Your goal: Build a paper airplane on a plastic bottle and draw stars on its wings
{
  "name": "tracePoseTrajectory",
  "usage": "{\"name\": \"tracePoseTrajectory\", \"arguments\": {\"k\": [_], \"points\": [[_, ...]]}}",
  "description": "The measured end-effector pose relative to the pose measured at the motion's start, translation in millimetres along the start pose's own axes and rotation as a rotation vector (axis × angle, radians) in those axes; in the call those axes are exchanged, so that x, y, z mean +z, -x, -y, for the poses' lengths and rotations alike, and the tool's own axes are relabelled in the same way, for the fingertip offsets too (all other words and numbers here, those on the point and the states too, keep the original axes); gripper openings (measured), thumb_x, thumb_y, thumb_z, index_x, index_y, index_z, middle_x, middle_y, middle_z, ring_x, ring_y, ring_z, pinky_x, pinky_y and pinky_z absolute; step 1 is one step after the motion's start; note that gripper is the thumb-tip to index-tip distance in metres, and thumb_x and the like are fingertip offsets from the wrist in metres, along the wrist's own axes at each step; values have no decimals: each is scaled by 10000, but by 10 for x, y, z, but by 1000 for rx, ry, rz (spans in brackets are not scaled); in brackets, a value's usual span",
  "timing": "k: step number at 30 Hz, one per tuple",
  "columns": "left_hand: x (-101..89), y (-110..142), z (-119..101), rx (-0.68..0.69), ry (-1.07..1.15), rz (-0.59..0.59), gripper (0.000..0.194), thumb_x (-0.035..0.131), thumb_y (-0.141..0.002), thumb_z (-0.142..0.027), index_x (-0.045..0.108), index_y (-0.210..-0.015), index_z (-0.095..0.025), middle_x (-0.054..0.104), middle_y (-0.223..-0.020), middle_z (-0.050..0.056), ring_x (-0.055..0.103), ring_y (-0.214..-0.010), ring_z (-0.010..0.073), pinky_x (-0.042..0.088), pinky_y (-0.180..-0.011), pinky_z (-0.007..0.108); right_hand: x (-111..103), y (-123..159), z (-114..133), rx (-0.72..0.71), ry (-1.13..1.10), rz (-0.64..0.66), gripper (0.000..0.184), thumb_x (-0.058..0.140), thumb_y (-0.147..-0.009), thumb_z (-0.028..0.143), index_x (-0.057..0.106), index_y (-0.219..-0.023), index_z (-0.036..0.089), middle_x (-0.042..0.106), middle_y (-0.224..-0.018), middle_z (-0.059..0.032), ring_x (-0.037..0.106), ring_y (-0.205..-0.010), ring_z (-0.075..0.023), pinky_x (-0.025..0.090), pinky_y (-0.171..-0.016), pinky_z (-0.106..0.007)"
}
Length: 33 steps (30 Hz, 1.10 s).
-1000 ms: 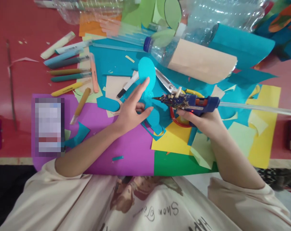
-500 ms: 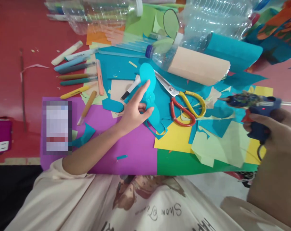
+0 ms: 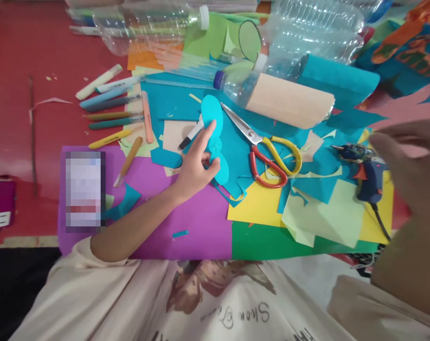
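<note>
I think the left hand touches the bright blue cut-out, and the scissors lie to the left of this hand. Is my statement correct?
Not quite: the scissors lie to the right of the left hand, as the head view shows. The rest is correct: that hand touches the bright blue cut-out.

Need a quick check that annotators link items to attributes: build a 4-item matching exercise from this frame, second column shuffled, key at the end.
Column 1
1. Left hand
2. Scissors
3. Glue gun
4. Blue-capped bottle

Column 2
A. Wrapped in peach paper
B. Red-and-yellow-handled
C. Touching a bright blue cut-out
D. Dark blue, red-triggered, near the right side of the view

Pairs: 1-C, 2-B, 3-D, 4-A
</note>
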<state>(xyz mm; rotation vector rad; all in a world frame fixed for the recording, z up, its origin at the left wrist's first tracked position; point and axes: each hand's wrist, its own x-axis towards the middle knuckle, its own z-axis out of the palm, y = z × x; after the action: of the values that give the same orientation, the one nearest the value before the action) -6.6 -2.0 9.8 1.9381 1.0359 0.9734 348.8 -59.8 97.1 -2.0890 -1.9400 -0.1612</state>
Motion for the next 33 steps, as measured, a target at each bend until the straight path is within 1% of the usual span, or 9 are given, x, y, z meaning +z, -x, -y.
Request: {"name": "tracePoseTrajectory", "arguments": {"k": [4, 7, 10, 14, 19, 21, 25, 30, 33], "points": [[-11, 8, 5, -16, 26, -1, 725, 464, -871, -133, 237, -1532, -324, 317, -1589, 119, 478, -644, 50, 464, -555, 182, 253, -592, 802, -226, -55, 81, 359, 581, -908, 433, 647, -1107, 142, 677, -1153, -144, 606, -1161, -308, 462, -1037, -557], [-18, 12, -2, -27, 49, 0, 758, 455, -850, -100, 232, -1530, -350, 318, -1591, 107, 383, -555, 26, 435, -526, 179, 397, -940, 1129, -238, 23, 287, 409, 582, -906, 261, 548, -1274, 86, 592, -1300, -187, 500, -1290, -342, 414, -1070, -590], [-30, 11, -6, -38, 54, -7, 734, 458, -872, -125, 228, -1530, -356, 327, -1584, 108, 358, -527, 15, 402, -500, 175, 416, -1127, 1252, -126, 95, 434, 492, 627, -868, 201, 519, -1328, 63, 554, -1326, -201, 460, -1326, -351, 394, -1092, -589], [-59, 2, -24, -99, 35, -9, 694, 502, -919, -213, 220, -1534, -369, 408, -1522, 103, 440, -534, 23, 362, -472, 188, 353, -1175, 1233, -165, 89, 523, 770, 742, -763, 386, 458, -1407, 75, 470, -1396, -199, 404, -1357, -397, 389, -1042, -573], [-92, -11, -85, -148, 43, -28, 712, 502, -891, -205, 239, -1528, -379, 427, -1517, 85, 401, -505, 22, 350, -447, 192, 333, -1220, 1150, -17, -78, 650, 665, 631, -814, 412, 462, -1401, 149, 598, -1283, -103, 631, -1085, -278, 485, -774, -374], [-106, -18, -112, -145, 49, -30, 698, 492, -890, -210, 249, -1523, -375, 381, -1555, 74, 378, -510, 25, 352, -441, 187, 382, -1233, 1138, -64, -41, 631, 678, 650, -770, 470, 525, -1336, 118, 635, -1204, -101, 654, -1028, -284, 474, -731, -359], [-163, -31, -126, -147, 55, -44, 706, 501, -878, -201, 267, -1519, -381, 365, -1569, 66, 326, -496, 18, 373, -458, 189, 510, -1115, 1176, -337, 99, 467, 750, 576, -733, 624, 606, -1139, -7, 638, -1124, -161, 626, -1103, -383, 464, -748, -387], [-298, -12, -88, -169, 49, -88, 682, 531, -868, -208, 328, -1485, -415, 333, -1584, 50, 294, -492, 12, 370, -450, 190, 425, -748, 1200, -301, 133, 250, 748, 617, -754, 659, 547, -1173, 44, 706, -917, -133, 721, -837, -340, 490, -610, -329], [-361, 6, -98, -190, 42, -78, 693, 557, -857, -219, 335, -1488, -399, 419, -1520, 58, 309, -491, 10, 338, -428, 187, 292, -478, 1094, -428, 180, 143, 625, 668, -774, 567, 550, -1130, 68, 705, -927, -157, 720, -844, -335, 495, -582, -311]]}}
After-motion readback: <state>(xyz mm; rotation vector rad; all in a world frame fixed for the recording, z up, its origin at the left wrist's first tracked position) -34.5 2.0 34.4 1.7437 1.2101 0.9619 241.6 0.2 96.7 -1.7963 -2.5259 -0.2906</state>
